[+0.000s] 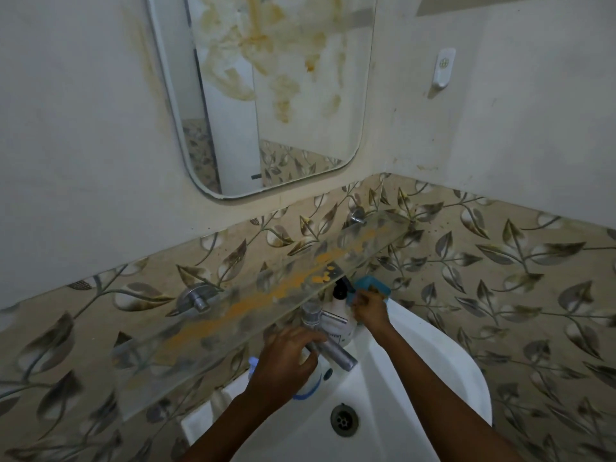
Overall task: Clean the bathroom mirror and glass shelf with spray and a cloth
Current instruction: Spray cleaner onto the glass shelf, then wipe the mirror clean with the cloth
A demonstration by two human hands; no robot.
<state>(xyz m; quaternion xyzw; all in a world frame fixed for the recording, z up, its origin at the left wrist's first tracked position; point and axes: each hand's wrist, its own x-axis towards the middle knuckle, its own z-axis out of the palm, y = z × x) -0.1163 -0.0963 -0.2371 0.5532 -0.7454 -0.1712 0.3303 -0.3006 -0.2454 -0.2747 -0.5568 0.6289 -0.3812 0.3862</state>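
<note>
Both hands are seen at the back of a white sink (443,358), below a stained glass shelf (253,305) and mirror (266,95).

The left hand (286,365) is closed around a white spray bottle (315,378) with a blue band, held just beside the metal tap (328,345) on the near left of the basin. The right hand (371,310) is clenched on a blue cloth (371,285) at the far right of the sink, touching a white pump bottle (340,310) with a black top. The glass shelf is fixed to the leaf-patterned tiles (483,261) above the tap and is streaked along its length with orange residue. The mirror, on the wall above the shelf, is smeared with yellow-brown marks in its upper half. A white hook (445,66) is mounted on the wall to the right of the mirror.
</note>
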